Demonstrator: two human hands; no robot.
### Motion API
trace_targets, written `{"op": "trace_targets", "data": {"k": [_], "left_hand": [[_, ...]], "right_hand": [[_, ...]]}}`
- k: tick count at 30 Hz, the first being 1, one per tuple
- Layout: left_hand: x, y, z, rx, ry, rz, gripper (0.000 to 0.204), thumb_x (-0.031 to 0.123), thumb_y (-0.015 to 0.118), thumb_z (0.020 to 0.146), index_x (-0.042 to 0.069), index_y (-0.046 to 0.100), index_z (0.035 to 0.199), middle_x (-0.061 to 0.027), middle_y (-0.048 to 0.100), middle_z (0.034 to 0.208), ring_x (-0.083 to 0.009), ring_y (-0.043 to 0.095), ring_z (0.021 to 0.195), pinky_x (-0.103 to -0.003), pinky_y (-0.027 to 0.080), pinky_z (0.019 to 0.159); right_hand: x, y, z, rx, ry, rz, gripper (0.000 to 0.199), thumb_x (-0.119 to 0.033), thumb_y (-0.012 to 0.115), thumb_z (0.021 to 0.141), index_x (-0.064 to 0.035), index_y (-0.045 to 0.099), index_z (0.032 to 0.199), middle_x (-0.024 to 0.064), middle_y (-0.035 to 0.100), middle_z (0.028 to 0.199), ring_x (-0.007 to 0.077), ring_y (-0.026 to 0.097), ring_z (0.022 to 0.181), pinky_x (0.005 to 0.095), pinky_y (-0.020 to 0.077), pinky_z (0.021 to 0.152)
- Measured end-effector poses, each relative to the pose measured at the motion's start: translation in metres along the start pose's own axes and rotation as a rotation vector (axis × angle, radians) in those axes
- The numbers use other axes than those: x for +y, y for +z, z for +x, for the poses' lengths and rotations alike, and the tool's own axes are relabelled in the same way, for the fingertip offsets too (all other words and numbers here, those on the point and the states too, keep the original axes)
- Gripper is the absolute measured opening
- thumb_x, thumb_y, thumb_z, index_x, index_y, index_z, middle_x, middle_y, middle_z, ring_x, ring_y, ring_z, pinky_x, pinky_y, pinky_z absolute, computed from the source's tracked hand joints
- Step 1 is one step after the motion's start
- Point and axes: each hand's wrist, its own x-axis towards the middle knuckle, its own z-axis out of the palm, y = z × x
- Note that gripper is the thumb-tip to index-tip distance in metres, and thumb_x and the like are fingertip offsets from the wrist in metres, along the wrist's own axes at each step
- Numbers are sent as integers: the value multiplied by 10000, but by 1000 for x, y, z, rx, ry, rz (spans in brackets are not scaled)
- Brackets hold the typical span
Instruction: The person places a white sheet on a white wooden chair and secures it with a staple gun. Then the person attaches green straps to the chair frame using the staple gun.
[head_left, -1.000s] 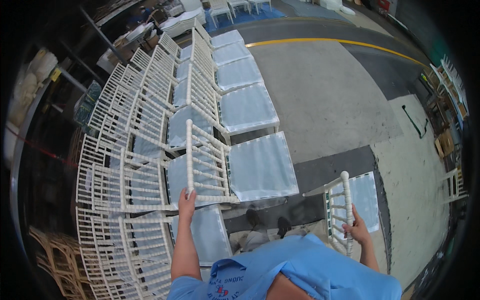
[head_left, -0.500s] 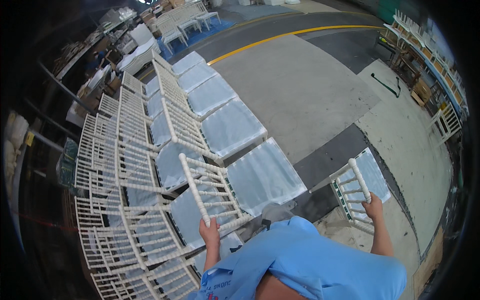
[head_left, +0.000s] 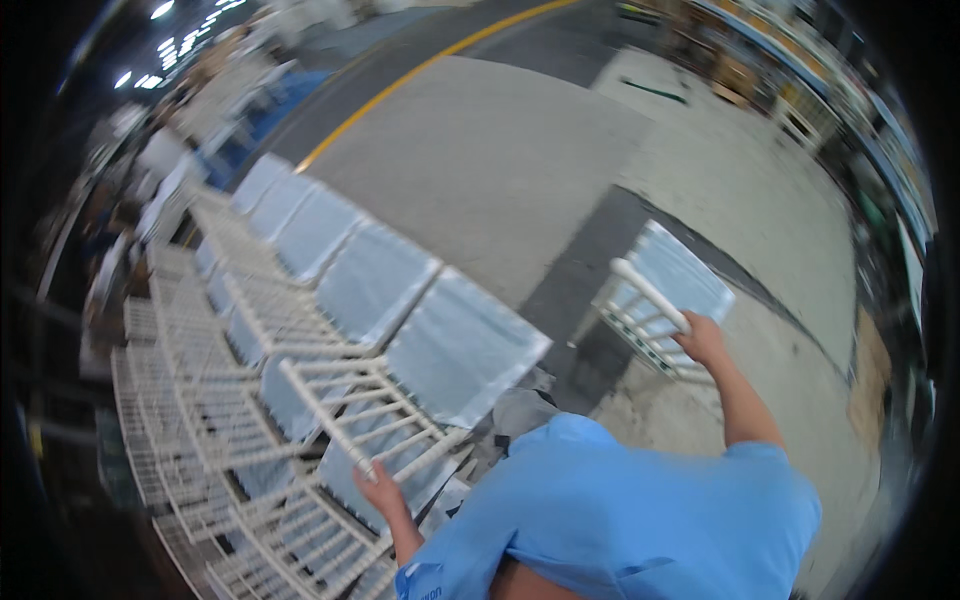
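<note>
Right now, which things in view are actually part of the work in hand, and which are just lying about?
In hand:
- left hand gripping the back rail of a white chair with a pale blue seat
- right hand gripping a second white chair, standing apart

Lying about:
- rows of chairs on the left
- yellow floor line
- blurred stock along the far right edge

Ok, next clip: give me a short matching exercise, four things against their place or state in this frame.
Things:
1. left hand
2. right hand
3. yellow floor line
4. row of white chairs

Places or states:
A. runs along the dark lane at the top
B. grip on the top rail of the lone chair at right
C. lined up side by side at left
D. grip on the back rail of the nearest row chair

Pairs: 1-D, 2-B, 3-A, 4-C
</note>
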Motion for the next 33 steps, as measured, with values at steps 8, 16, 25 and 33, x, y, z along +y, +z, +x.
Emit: {"op": "trace_targets", "data": {"k": [8, 16, 25, 33], "left_hand": [[33, 53, -107, -331, 185, -23, 428, 164, 563, 1044, -2, 508, 1434, -160, 660, 1114, -236, 629, 998, -341, 494, 900], [167, 247, -360, -1445, -436, -365, 553, 297, 588, 1055, 77, 392, 1523, -154, 641, 1249, -262, 633, 1120, -427, 524, 945], [199, 365, -509, -1001, -615, -521, 326, 160, 595, 1035, 192, 433, 1316, -78, 623, 1004, -235, 643, 827, -428, 564, 643], [262, 342, -568, -920, -511, -812, 431, 9, 656, 933, 207, 390, 1207, -47, 509, 809, -176, 541, 593, -386, 494, 490]], "right_hand": [[21, -26, -2, -128, -3, 155, 545, -470, 710, 876, -147, 666, 1313, 199, 742, 1050, 381, 708, 983, 447, 548, 862], [177, -61, -21, -81, -20, 634, 454, -365, 549, 1037, -121, 582, 1418, 184, 719, 1122, 297, 701, 972, 385, 533, 890], [547, -123, -179, -75, 838, 584, 444, -344, 569, 1023, -17, 613, 1320, 115, 689, 867, 179, 653, 677, 316, 510, 565], [533, -84, -149, -400, 947, 987, 609, -455, 582, 1000, -44, 467, 1435, 135, 654, 1079, 230, 662, 785, 420, 545, 649]]}}
